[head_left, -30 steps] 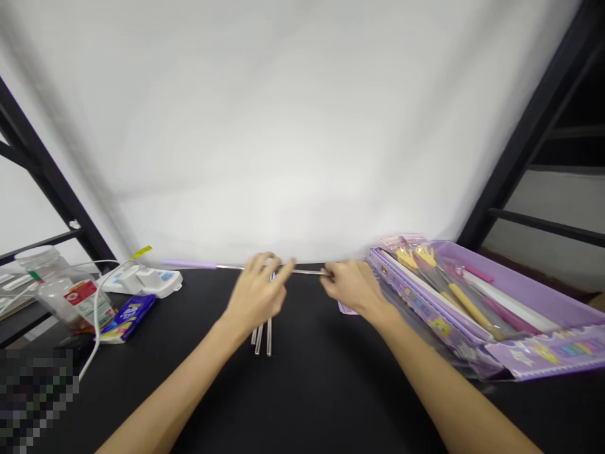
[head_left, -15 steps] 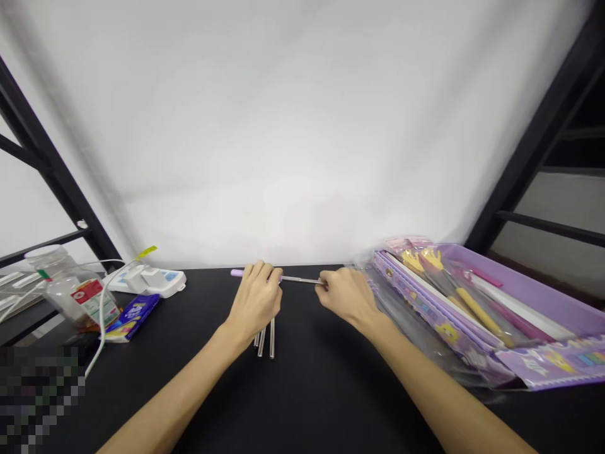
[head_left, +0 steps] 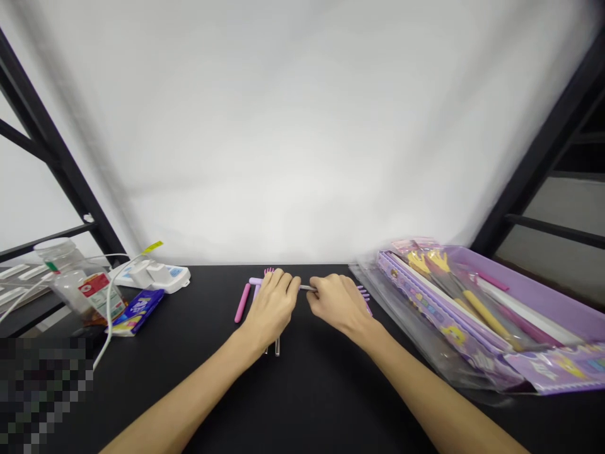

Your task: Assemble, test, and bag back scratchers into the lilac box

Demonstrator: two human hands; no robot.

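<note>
My left hand (head_left: 274, 301) is closed around the lilac handle of a telescopic back scratcher (head_left: 307, 288). Its thin metal rod bridges the gap to my right hand (head_left: 338, 301), which is closed around the claw end. Lilac claw fingers stick out beyond that hand on the right. A pink handle (head_left: 242, 302) lies on the black table beside my left hand, with a small pink claw (head_left: 269, 270) behind it. Metal rods (head_left: 277, 347) show below my left palm; their upper parts are hidden.
On the right, a purple box (head_left: 543, 277) in clear plastic holds several back scratchers with yellow claws and handles. At left are a power strip (head_left: 177, 277), a blue packet (head_left: 142, 309), a clear plastic jar (head_left: 75, 284) and a white cable (head_left: 109, 309). A white wall stands behind.
My hands have come closer together, shortening the visible rod. Lilac claw fingers now show past my right hand, and the pink handle and claw have come into sight near my left.
</note>
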